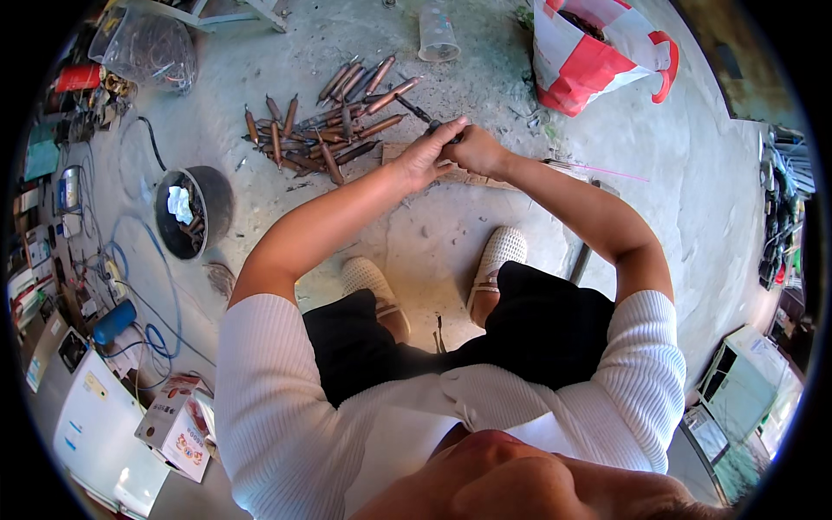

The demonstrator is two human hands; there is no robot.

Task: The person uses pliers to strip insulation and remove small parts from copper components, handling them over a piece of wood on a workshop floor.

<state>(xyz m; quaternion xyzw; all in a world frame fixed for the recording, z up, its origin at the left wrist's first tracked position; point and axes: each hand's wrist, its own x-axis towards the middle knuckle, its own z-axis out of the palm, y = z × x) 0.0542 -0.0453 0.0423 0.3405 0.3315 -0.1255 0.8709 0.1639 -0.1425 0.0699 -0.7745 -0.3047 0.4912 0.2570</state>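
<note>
Both hands, left hand and right hand, closed on a small dark tool, upper centre; slip risk toward copper tube pile.

Bright, even daylight fills the scene, washing the concrete floor pale around the pile of copper tubes, which casts only short, soft shadows. Beyond the pile toward the rim, the fisheye bends edges strongly and the frame falls to black corners. Below the pile, at the lower edge, the person's head is close and blurred.
</note>
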